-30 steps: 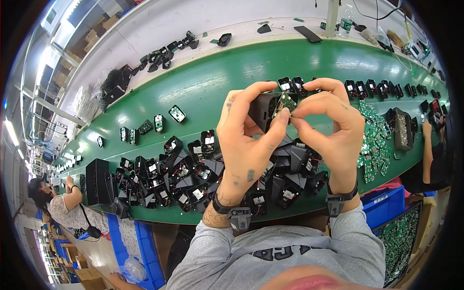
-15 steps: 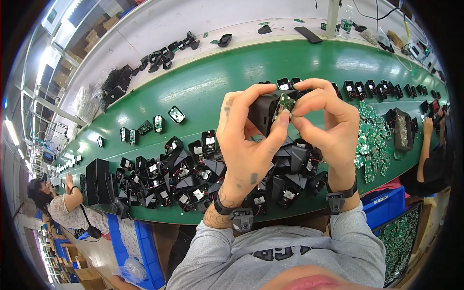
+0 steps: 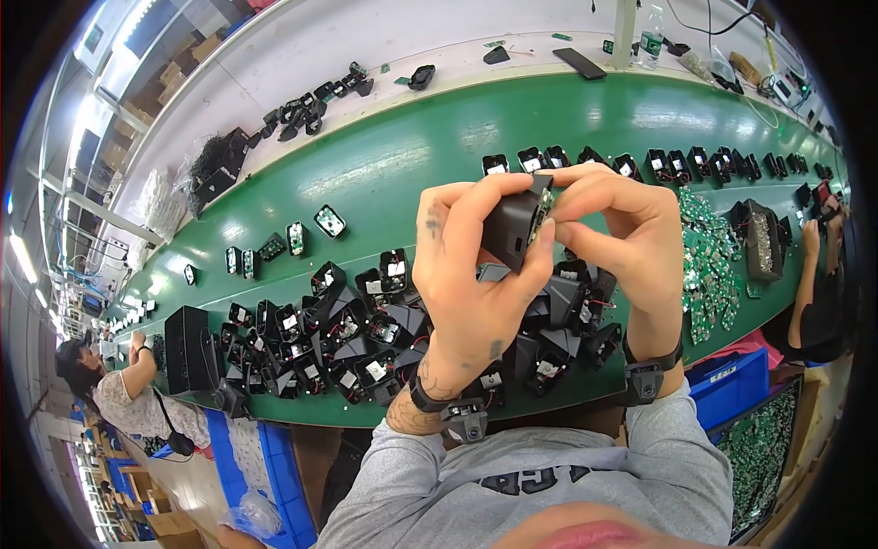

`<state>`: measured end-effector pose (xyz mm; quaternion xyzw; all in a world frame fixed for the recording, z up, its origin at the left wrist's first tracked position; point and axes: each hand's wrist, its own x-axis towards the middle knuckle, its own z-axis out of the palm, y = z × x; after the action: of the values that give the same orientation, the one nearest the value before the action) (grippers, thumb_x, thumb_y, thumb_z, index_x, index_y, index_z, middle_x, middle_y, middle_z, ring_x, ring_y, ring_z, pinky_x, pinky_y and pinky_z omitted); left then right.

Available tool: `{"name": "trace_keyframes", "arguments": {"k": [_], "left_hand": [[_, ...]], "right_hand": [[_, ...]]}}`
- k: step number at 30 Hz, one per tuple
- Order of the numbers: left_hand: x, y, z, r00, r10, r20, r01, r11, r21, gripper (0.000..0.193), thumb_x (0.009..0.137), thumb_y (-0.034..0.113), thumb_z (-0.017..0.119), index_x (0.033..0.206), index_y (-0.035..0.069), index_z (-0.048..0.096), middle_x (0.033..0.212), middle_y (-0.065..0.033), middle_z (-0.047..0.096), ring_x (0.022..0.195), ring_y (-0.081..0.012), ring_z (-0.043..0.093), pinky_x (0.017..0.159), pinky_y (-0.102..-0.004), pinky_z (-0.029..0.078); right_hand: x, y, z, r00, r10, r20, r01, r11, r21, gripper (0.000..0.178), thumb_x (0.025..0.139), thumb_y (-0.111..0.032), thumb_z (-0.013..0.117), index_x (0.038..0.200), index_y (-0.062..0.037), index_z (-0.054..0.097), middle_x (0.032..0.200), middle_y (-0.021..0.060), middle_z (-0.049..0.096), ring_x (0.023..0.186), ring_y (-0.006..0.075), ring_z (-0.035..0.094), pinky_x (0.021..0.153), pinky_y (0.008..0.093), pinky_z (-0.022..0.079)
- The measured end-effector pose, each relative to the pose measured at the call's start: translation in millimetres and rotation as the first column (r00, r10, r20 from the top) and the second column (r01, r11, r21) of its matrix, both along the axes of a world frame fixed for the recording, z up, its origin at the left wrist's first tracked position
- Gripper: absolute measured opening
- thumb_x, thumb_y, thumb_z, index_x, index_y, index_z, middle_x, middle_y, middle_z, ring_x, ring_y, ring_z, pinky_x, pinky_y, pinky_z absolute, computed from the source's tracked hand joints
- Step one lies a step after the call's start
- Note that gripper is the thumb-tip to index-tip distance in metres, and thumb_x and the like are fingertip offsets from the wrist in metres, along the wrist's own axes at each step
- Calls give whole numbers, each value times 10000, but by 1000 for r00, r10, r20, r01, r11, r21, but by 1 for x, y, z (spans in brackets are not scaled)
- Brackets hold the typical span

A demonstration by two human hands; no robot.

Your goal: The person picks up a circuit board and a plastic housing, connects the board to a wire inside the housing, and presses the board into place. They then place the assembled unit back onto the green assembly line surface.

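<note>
My left hand [image 3: 471, 274] grips a black plastic housing [image 3: 510, 224] above the bench, fingers over its top and thumb along its open side. In that open side sits a small green circuit board [image 3: 544, 199], seen nearly edge-on. Thumb and fingers of my right hand [image 3: 631, 220] are pinched together against the board's edge; their tips partly cover it. Under my hands lies a heap of black housings [image 3: 352, 334], many with boards and red wires inside. To the right of my right hand spreads a pile of loose green circuit boards [image 3: 709, 265].
A row of black housings [image 3: 677, 166] runs along the far side of the green bench [image 3: 393, 169]. At left stands a black box [image 3: 187, 348]; a co-worker [image 3: 137, 393] sits beyond it. Another person's arm [image 3: 805, 284] reaches in at right. Blue bins [image 3: 727, 384] stand below the bench edge.
The housing has turned in my left hand, so the board's face now shows less and the housing's outer side more. My right fingers stay at the board.
</note>
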<state>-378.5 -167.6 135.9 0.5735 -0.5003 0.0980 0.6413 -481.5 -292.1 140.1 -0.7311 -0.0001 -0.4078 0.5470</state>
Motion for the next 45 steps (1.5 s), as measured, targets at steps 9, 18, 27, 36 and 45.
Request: {"name": "trace_keyframes", "arguments": {"k": [9,18,27,36,45], "left_hand": [[-3,-3,-3,989,80,120,-75,996,-44,311,779,-34,680,1078,-34,594,1026,-80,500,812,-133,604,598,-229,564],[-5,5,14,769,-362,-527,333,931,-153,536,796,-52,664,1189,37,309,1033,-95,443,894,-188,626,651,-273,615],[2,11,11,907,-314,-280,293,949,-115,484,775,-69,697,1201,-26,472,1099,-96,523,907,-188,653,766,-265,545],[1,9,5,971,-201,-129,183,973,-144,428,736,-49,725,1136,-6,581,1086,-120,569,897,-171,648,715,-253,563],[1,12,13,931,-225,-288,228,973,-24,428,767,5,726,1148,4,531,945,-83,604,830,-121,640,660,-219,534]], "right_hand": [[-3,2,2,1000,4,1,-4,999,49,112,696,71,693,796,21,702,828,87,690,923,198,627,916,356,449],[-19,-6,13,997,-81,2,81,997,13,187,731,-8,706,916,14,695,957,77,662,878,136,624,756,259,489],[-10,8,11,990,125,-70,-115,985,133,486,717,-54,770,1178,-11,622,1112,60,637,1034,134,599,829,274,482],[-14,22,15,985,175,6,-170,949,264,432,738,80,713,1159,49,617,1089,113,632,965,160,627,832,273,521],[-14,14,11,992,130,2,-129,984,122,373,727,15,752,1088,31,660,1038,112,664,956,163,633,826,275,507]]}}
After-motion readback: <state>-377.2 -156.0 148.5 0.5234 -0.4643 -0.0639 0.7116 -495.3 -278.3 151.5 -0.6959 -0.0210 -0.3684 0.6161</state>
